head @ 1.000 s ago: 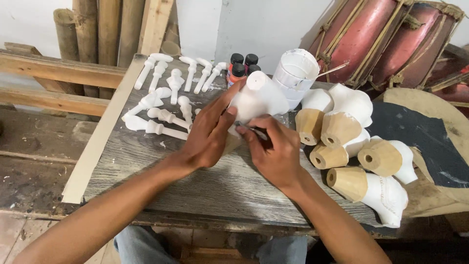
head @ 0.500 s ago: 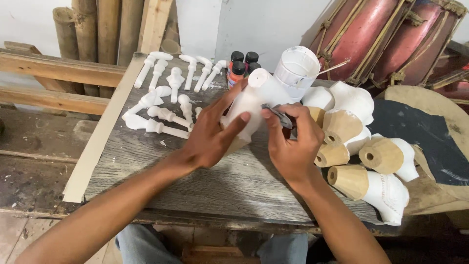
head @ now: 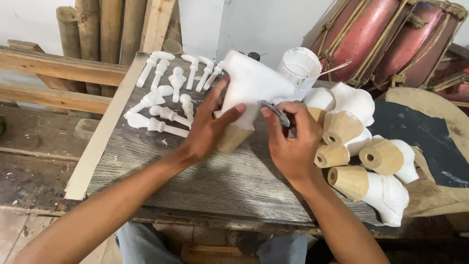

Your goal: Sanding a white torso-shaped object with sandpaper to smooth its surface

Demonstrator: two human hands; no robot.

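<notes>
Since the earlier frames, the white-painted carved wooden piece with a bare tan conical base [head: 246, 93] has been lifted higher and tilted, its cone end now pointing down toward the grey weathered wooden board [head: 220, 181]. It is gripped by the left hand [head: 207, 129], whose thumb and fingers are clamped around its lower white part just above the cone. A small dark, flat tool [head: 274, 111] is pinched between the thumb and fingers of the right hand [head: 293, 142], which has been brought up beside the piece; the tool's tip is held against or just beside the white surface, and contact cannot be told for certain.

Just right of the hands, a cluster of similar white pieces with tan cone bases [head: 361, 151] is laid on the board's right end. Behind the held piece a white-smeared paint pot [head: 299, 66] is seen, with a thin stick resting across it. On the board's left part, rows of small white turned pegs [head: 168, 100] are spread out. Red drums bound with rope [head: 386, 39] are leaned against the wall at upper right, and bamboo poles [head: 93, 29] are stood at upper left.
</notes>
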